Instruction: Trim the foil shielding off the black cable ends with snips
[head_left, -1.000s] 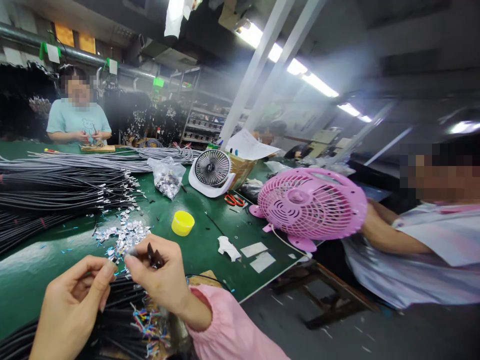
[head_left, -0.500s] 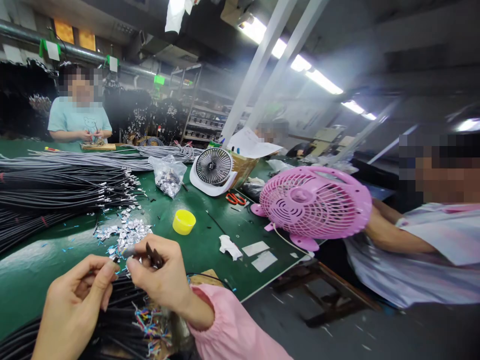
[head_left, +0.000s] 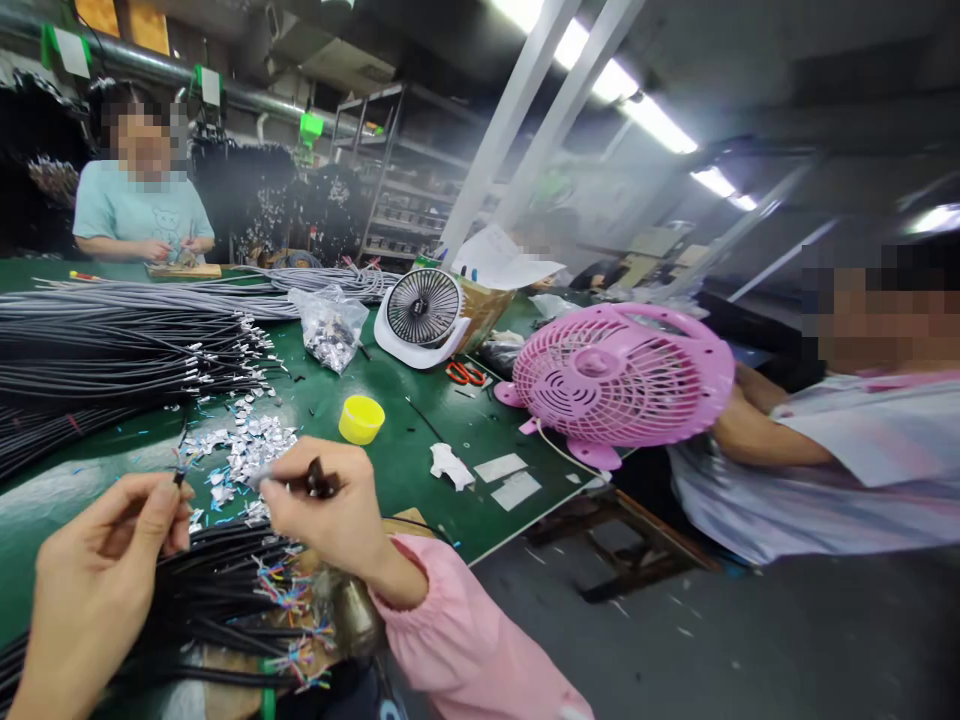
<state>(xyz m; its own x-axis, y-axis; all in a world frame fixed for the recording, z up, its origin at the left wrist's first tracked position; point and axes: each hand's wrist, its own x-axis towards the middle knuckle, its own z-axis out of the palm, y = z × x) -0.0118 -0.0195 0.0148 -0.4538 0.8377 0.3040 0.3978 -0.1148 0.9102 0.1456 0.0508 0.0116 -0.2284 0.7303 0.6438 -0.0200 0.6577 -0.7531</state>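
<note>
My left hand (head_left: 94,575) pinches the tip of a thin dark wire near the table's front edge. My right hand (head_left: 330,515), in a pink sleeve, grips a small dark tool (head_left: 319,482) and a silvery wire end just right of the left hand. Below both hands lies a bundle of black cables (head_left: 217,600) with stripped coloured wire ends. A pile of silver foil scraps (head_left: 240,450) lies on the green table (head_left: 420,470) just beyond my fingers.
Long black and grey cable bundles (head_left: 112,345) cover the table's left. A yellow cap (head_left: 361,418), a plastic bag of parts (head_left: 330,330), a white fan (head_left: 424,315), red scissors (head_left: 465,373) and a pink fan (head_left: 619,380) stand further off. One person sits at the right, another at the far left.
My hands have moved apart: the left hand has pulled to the left, away from the right. The view has tilted down slightly.
</note>
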